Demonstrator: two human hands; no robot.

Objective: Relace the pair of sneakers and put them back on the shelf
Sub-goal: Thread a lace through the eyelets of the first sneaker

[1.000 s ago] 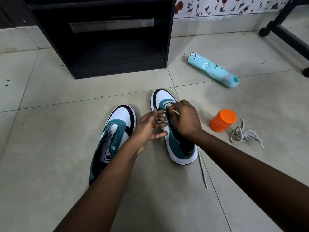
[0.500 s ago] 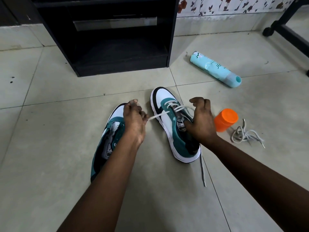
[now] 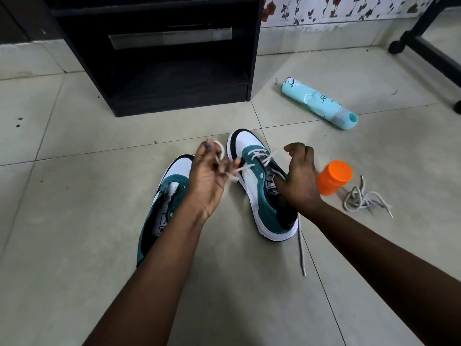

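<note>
Forearms reach in from the bottom edge, cut off below the elbow. A free lace end [image 3: 301, 248] trails on the floor [image 3: 74, 245] from the heel of the right sneaker [image 3: 259, 193] toward the camera. The left sneaker [image 3: 162, 208] lies beside it, unlaced, tongue exposed; the left forearm covers its inner side and heel, so its rear shape is hard to make out. The left hand [image 3: 205, 178] hangs over that sneaker's toe, fingers curled and pinching the lace [image 3: 240, 168] — it runs from the right sneaker's lower eyelets to the fingers, and a loop shows above the knuckles; the exact pinch is blurred. The right hand [image 3: 299, 178] grips the right sneaker at its tongue and collar, thumb tucked inside and out of sight, index finger crooked upward. Only the lowest eyelets of this sneaker look laced.

Just right of that hand stands an orange cup [image 3: 334, 177], partly hidden by the wrist, with a second lace [image 3: 364, 198] tangled next to it. Farther off a pale blue bottle [image 3: 319, 103] lies on its side. Beyond — a black shelf [image 3: 154, 58], its lower bay dark, its top cut off by the frame, and a black stand [image 3: 424, 43] at far right.
</note>
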